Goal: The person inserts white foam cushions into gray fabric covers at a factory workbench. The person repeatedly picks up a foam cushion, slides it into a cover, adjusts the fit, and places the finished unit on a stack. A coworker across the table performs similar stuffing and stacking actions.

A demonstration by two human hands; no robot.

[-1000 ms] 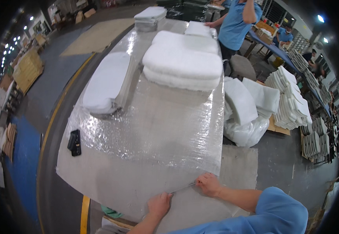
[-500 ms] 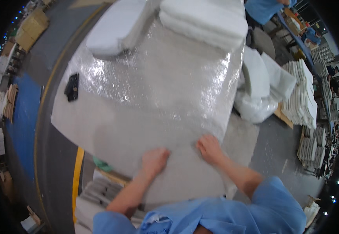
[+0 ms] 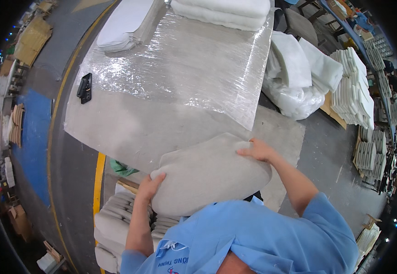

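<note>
A grey fabric-covered cushion, rounded at its ends, is tilted up between my hands in front of my body. My left hand grips its left end, with the thumb on top. At its far right corner my right hand holds the edge, thumb above and the other fingers partly hidden. The cushion is at the near edge of a wide table with a grey cover, and clear plastic film lies over the cover's far part.
White padding sheets and a folded white wadding pile lie at the table's far end. A black device rests at its left edge. Grey cushions are stacked at lower left. Bagged white padding stands at right.
My hands have moved apart, from close together on the grey fabric to the cushion's two ends. The cushion now shows distinctly, tilted up. The view has shifted slightly.
</note>
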